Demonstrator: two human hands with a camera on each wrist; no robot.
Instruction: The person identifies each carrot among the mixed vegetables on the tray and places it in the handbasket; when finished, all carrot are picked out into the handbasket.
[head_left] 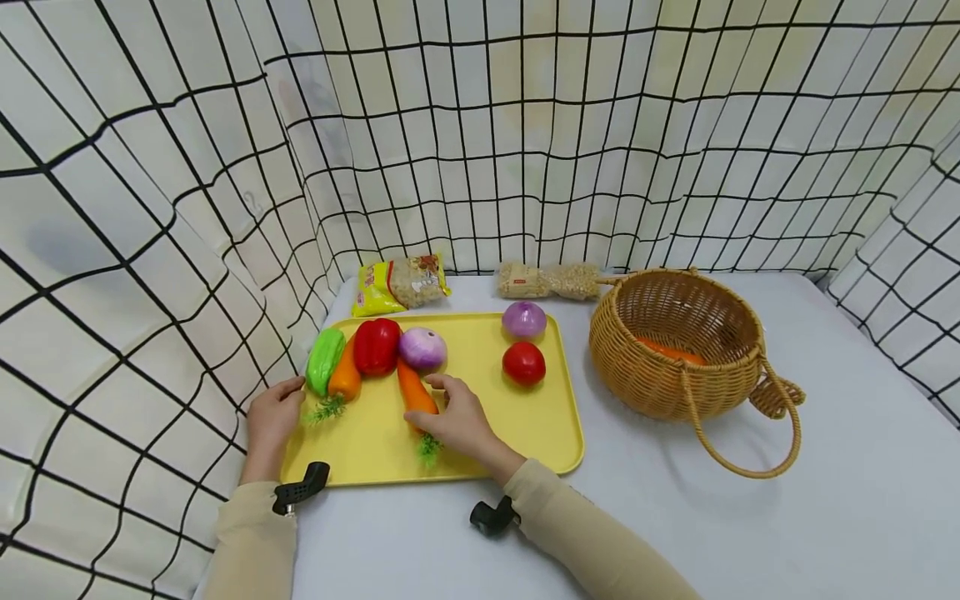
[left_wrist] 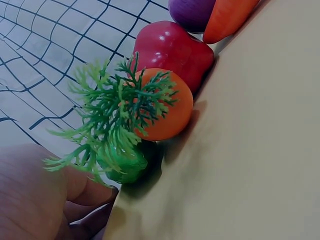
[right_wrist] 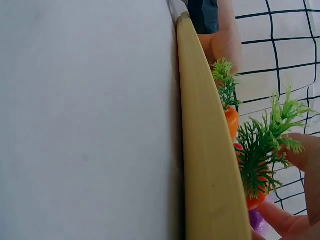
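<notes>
A yellow tray holds toy vegetables. My right hand holds an orange carrot with green leaves, thumb on one side and fingers on the other; the carrot lies in the tray's middle. In the right wrist view, its leaves hide part of that grip. My left hand rests against the tray's left rim, fingertips beside a green pepper. Next to this pepper lie a second carrot, a red bell pepper and a purple onion.
On the tray's right side are another onion and a tomato. A wicker basket with something orange inside stands right of the tray. Behind lie a yellow packet and a clear bag. Black netting closes the back and sides.
</notes>
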